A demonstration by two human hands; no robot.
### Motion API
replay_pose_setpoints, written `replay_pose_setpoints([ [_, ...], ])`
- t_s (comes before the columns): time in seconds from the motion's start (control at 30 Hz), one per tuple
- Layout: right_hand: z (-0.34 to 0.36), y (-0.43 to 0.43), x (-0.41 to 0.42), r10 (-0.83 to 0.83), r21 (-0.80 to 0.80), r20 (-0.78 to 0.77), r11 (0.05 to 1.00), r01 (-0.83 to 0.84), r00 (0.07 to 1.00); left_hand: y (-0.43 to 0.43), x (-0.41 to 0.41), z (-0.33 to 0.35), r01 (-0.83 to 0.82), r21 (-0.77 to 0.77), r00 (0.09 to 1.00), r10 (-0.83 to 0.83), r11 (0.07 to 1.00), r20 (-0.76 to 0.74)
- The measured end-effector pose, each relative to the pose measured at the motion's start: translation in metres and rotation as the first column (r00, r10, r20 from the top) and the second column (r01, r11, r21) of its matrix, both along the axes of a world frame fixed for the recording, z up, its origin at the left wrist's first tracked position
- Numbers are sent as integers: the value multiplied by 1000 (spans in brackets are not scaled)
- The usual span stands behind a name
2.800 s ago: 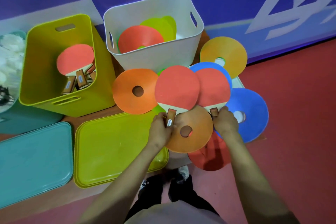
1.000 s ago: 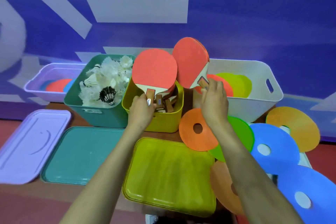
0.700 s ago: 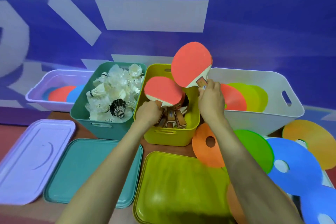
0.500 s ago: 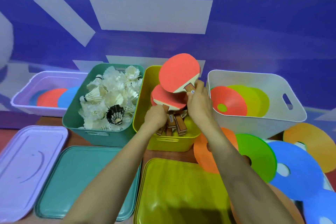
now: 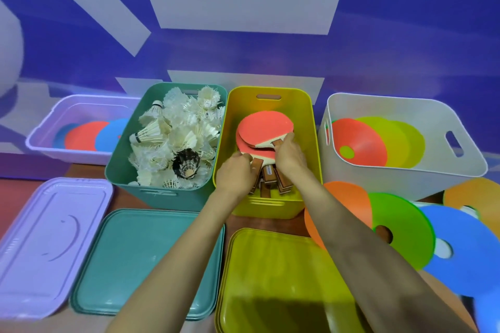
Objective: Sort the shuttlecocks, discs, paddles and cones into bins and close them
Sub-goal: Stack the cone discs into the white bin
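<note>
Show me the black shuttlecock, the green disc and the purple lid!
black shuttlecock (image 5: 186, 162): head view, its dark feathers.
green disc (image 5: 405, 222): head view, flat face beside its hole.
purple lid (image 5: 40, 246): head view, middle of its top.

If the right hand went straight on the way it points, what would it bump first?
Probably the top red paddle, whose handle the right hand pinches; past it, likely the far wall of the yellow bin, though depth is unclear.
</note>
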State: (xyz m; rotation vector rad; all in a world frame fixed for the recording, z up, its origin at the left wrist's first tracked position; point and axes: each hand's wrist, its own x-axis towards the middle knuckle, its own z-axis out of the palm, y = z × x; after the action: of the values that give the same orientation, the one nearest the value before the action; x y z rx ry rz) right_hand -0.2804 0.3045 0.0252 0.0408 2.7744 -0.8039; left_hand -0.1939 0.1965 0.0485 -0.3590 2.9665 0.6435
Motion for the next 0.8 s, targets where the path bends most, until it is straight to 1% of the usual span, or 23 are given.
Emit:
replay_pose_setpoints([
  [0.07, -1, 2, 2, 85, 117, 5, 989, -85, 996, 2, 4, 1, 6, -12, 1000, -6, 1000, -2],
  [0.1, 0, 4, 2, 117, 143, -9, 983, -114, 993, 3, 6, 1, 3, -19, 1000, -3, 1000, 1],
  [0.17, 10, 11, 7, 136, 129, -65, 983, -127, 989, 8, 10, 2, -7, -31, 1000, 7, 999, -24],
  [0.2, 18, 17, 12, 136, 115, -114, 986, -123, 984, 13, 12, 2, -8, -29, 998, 6, 1000, -60],
  [0.27, 33, 36, 26, 125, 56, -252, 992, -115, 960, 28, 17, 1, 1, 8, 985, 0, 1000, -174],
  [0.37, 43, 77, 58, 65, -137, -473, 980, -147, 879, 58, 24, 1, 66, 53, 920, -41, 996, -389],
  [0.4, 42, 93, 69, 38, -196, -512, 968, -159, 858, 71, 27, 1, 98, 53, 888, -63, 994, -455],
  [0.47, 34, 127, 86, -17, -244, -546, 960, -140, 838, 97, 33, 0, 166, 63, 825, -103, 984, -555],
  [0.53, 19, 162, 99, -90, -254, -542, 965, -62, 835, 124, 41, -8, 272, 93, 789, -167, 958, -591],
  [0.6, 1, 194, 108, -167, -247, -503, 968, 45, 848, 147, 52, -26, 370, 169, 811, -229, 914, -539],
  [0.63, -9, 209, 112, -193, -224, -468, 970, 96, 863, 157, 57, -39, 374, 227, 842, -228, 899, -489],
  [0.67, -18, 222, 114, -211, -182, -421, 973, 145, 882, 164, 62, -54, 335, 279, 885, -199, 900, -421],
  [0.73, -34, 242, 117, -231, -57, -319, 973, 225, 919, 175, 68, -83, 164, 328, 969, -90, 930, -231],
  [0.8, -46, 257, 121, -245, 62, -275, 960, 272, 930, 184, 71, -104, -9, 338, 998, 30, 941, -58],
])
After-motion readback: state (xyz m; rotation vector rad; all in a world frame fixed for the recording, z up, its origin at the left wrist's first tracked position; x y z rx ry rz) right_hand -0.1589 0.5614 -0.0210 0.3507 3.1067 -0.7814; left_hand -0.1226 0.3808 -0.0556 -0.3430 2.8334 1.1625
